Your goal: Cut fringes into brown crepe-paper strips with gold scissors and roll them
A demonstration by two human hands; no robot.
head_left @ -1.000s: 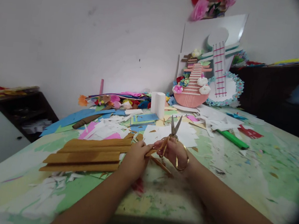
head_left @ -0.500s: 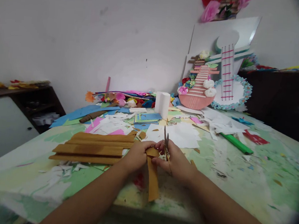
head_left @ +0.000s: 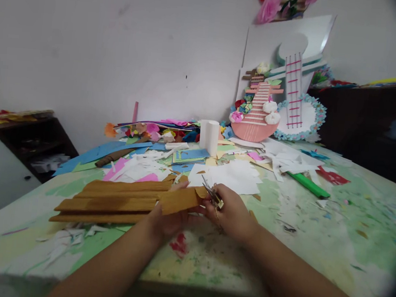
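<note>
A strip of brown crepe paper stretches between my two hands above the table's near part. Its left end is gripped by my left hand, thumb on top and the other fingers beneath. My right hand holds a pair of scissors, blades pointing up and to the left, and its fingertips meet the strip's curled right end. Just left of my hands lies a stack of folded brown crepe paper, partly behind the strip.
White paper scraps and a white sheet lie beyond my hands. A white paper roll stands upright. A green roll lies at right. Decorated paper instruments lean against the wall. White scraps lie near the front left.
The strip has gone from hanging down, folded over, to held out sideways between my hands. My left hand has moved left and down. The camera view has shifted slightly right.
</note>
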